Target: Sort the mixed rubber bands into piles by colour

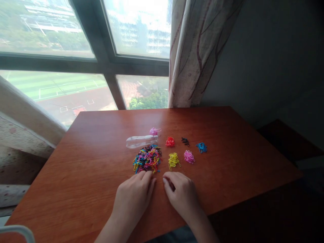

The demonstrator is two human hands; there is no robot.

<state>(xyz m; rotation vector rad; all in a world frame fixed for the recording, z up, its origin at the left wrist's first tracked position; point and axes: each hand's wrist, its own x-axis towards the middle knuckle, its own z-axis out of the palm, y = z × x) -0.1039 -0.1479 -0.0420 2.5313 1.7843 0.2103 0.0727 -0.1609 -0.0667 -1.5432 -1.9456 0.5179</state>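
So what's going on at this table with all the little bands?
A person has both hands on a wooden table. The left hand lies flat, fingertips at the edge of a mixed pile of coloured bands. The right hand sits beside it, fingers curled, just short of a yellow pile. Beyond lie a pink pile, a red pile, a black pile and a blue pile. A clear bottle lies on its side, a pink cap by its neck.

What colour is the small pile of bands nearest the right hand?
The pile is yellow, seen in the head view.
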